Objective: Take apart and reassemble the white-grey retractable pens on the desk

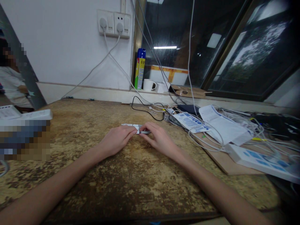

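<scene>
Several slim white pens [134, 125] lie side by side on the worn wooden table [131, 181], partly hidden by my fingers. My left hand [118, 138] is closed over their left part, thumb pressed along the near side. With thumb and fingers curled, my right hand [160, 139] pinches the right end, where a grey pen end [144, 132] shows. The two hands nearly meet at the fingertips. How many pens there are is hidden.
On the right are papers [222, 123], tangled cables and a white power strip [260, 161] on a brown board [222, 168]. A spray can [140, 68] and white mug [148, 85] stand on the sill. At left sits a white power strip [35, 115]; a person is beyond.
</scene>
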A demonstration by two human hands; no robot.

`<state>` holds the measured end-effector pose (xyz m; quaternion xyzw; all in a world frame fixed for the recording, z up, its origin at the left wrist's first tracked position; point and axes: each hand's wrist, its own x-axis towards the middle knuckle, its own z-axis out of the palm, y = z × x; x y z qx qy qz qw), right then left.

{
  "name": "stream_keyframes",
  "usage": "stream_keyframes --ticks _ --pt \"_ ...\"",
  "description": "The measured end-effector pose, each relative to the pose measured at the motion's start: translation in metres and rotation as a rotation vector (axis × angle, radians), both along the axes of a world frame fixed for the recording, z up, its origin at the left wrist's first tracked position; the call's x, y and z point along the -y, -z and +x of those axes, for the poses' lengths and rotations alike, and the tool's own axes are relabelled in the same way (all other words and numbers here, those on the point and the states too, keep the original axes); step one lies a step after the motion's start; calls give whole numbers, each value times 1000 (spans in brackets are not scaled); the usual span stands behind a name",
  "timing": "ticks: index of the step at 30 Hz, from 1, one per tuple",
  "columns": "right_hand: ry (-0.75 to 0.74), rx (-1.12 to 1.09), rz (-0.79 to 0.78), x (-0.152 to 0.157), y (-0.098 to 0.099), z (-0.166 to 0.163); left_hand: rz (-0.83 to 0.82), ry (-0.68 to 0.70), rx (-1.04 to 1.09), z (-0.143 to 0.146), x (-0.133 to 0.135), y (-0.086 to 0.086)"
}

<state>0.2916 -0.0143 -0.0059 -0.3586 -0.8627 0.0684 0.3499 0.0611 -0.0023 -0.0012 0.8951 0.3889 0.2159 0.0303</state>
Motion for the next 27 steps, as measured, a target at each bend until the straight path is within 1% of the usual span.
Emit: stream_keyframes --ticks 4,10,13,18,22,27 --pt "-17 -24 -11 -1 1 0 -14 6 -1 0 -1 -1" --pt "-28 -75 -21 -1 0 1 -73 27 11 1 2 -7" --pt "-42 -100 -47 -2 -1 2 -86 58 71 0 1 -6" --pt "-22 -224 -137 -10 1 6 -74 137 187 -4 -7 0" --pt "7 -302 -193 -18 3 12 -51 99 198 -7 -11 0" --pt "63 -299 -185 -20 4 15 -38 66 214 -9 -11 -4"
